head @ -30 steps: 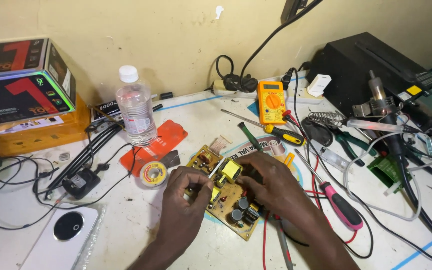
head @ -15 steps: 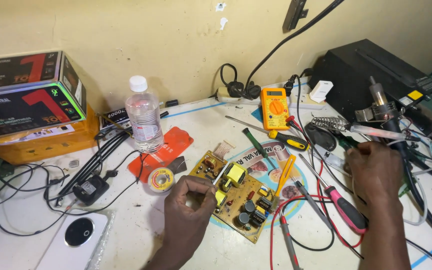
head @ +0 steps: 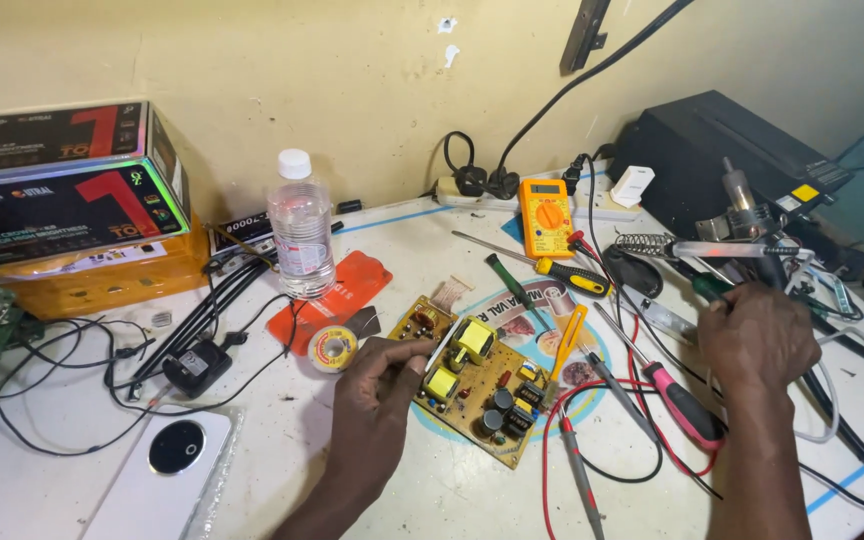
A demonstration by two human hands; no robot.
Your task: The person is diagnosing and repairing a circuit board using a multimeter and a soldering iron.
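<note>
While my left hand (head: 377,400) rests on the white table (head: 282,470), its fingers pinch a thin silver wire (head: 442,350) that lies over the yellow-brown circuit board with yellow blocks (head: 472,385). That board lies flat near the middle of the table, just beside my left hand. My right hand (head: 757,335) is far off to the right, curled over a green-handled tool (head: 712,287) among loose cables; I cannot tell if it grips the tool. Between my hands lie a pink-handled screwdriver (head: 682,405), yellow tweezers (head: 569,340) and red wires (head: 572,440). A small roll of solder (head: 333,349), a clear plastic water bottle (head: 300,228) and an orange meter (head: 546,218) stand behind the board.
</note>
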